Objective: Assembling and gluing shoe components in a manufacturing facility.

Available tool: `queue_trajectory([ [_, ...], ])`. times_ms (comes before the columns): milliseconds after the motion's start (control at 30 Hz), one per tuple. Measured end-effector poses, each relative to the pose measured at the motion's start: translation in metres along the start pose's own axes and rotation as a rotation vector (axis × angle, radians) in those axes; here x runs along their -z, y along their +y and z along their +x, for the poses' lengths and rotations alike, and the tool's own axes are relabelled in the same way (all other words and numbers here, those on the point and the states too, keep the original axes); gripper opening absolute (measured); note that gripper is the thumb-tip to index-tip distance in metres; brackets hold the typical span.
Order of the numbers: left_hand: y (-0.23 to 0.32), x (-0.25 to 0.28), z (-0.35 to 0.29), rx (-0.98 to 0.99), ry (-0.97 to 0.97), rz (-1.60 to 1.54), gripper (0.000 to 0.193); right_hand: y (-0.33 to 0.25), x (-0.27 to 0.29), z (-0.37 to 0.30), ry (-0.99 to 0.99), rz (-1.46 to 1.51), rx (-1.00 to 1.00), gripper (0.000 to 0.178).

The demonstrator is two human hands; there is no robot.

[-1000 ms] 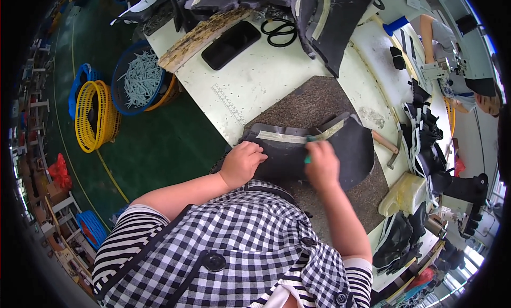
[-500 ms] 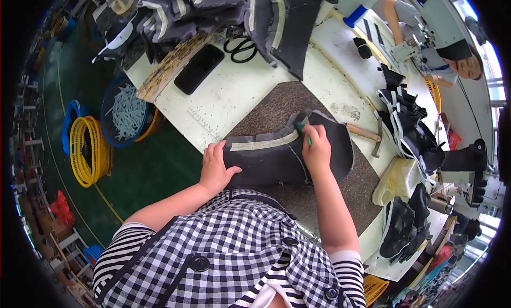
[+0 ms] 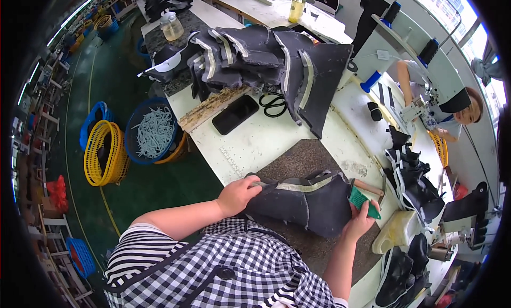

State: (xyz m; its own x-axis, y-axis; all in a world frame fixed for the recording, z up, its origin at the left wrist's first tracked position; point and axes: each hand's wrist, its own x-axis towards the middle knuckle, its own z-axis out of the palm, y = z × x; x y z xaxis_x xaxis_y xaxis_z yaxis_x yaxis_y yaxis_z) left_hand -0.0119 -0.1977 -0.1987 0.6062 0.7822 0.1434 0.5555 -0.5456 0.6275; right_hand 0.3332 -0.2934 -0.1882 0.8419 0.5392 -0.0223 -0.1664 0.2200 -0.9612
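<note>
A dark grey shoe-upper piece [image 3: 277, 204] with a pale tape strip along its far curved edge is lifted partly off a brown speckled board [image 3: 306, 151]. My left hand [image 3: 238, 195] pinches its left end, where the edge is bent up. At its right end is my right hand [image 3: 360, 222], closed around a flat green plastic scraper [image 3: 364, 202] and touching the piece's edge. A hammer [image 3: 370, 188] with a wooden handle lies just beyond the scraper.
Beyond the board lie a black phone [image 3: 235, 115], black scissors [image 3: 273, 104] and a stack of taped dark pieces [image 3: 250, 55]. Black uppers [image 3: 412, 175] and a yellowish shoe last [image 3: 395, 232] are at right. Baskets [image 3: 101, 154] stand on the floor at left. Another person works by a sewing machine [image 3: 412, 110].
The view has tilted up. My right hand has moved from the tape strip to the piece's right end. My left hand now pinches the left end, and the piece is raised.
</note>
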Motion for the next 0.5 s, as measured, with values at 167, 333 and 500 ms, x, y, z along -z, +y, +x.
queue_trajectory([
  [167, 0.008, 0.028, 0.032, 0.559, -0.335, -0.76, 0.045, -0.004, 0.038, -0.008, 0.133, 0.265, -0.081, 0.021],
  [333, 0.069, 0.124, 0.121, 0.225, -0.488, -1.244, 0.056, 0.007, 0.088, 0.007, 0.233, 0.583, -0.013, 0.024],
  [500, 0.102, 0.198, 0.198, -0.158, -0.028, -1.089, 0.041, 0.014, 0.11, 0.008, 0.208, 0.648, 0.009, 0.024],
])
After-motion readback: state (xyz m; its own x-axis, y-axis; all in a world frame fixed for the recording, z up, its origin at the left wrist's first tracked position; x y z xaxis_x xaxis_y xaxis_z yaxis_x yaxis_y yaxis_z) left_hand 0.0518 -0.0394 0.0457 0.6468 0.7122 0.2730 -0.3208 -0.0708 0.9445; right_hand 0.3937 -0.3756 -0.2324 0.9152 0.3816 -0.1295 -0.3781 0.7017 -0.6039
